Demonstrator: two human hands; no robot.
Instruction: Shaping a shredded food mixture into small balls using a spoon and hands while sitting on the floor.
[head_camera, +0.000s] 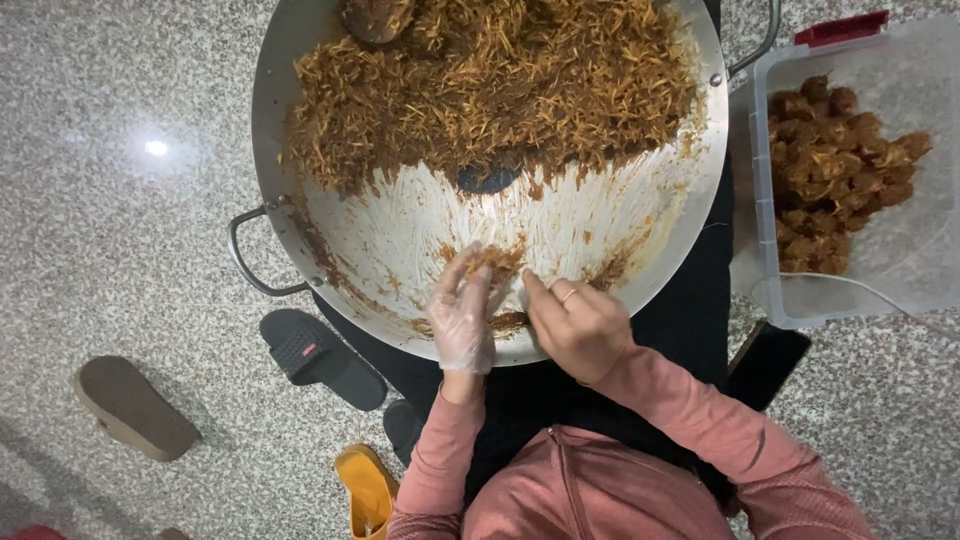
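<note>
A big metal wok (300, 90) holds a heap of brown shredded mixture (490, 80) in its far half; its near half is smeared and mostly scraped bare. My left hand (463, 315), in a thin clear glove, cups a small clump of the mixture (497, 262) at the wok's near wall. My right hand (578, 325), bare with a ring on one finger, has its fingers closed and its fingertips pressed to the wok right beside that clump. A spoon (375, 18) is partly buried in the heap at the top.
A clear plastic tub (900, 280) to the right holds several brown shaped lumps (835, 165). Loose sandals lie on the speckled floor: black (320, 358), brown (135, 408), yellow (366, 490). A dark phone (770, 365) with a white cable lies by the tub.
</note>
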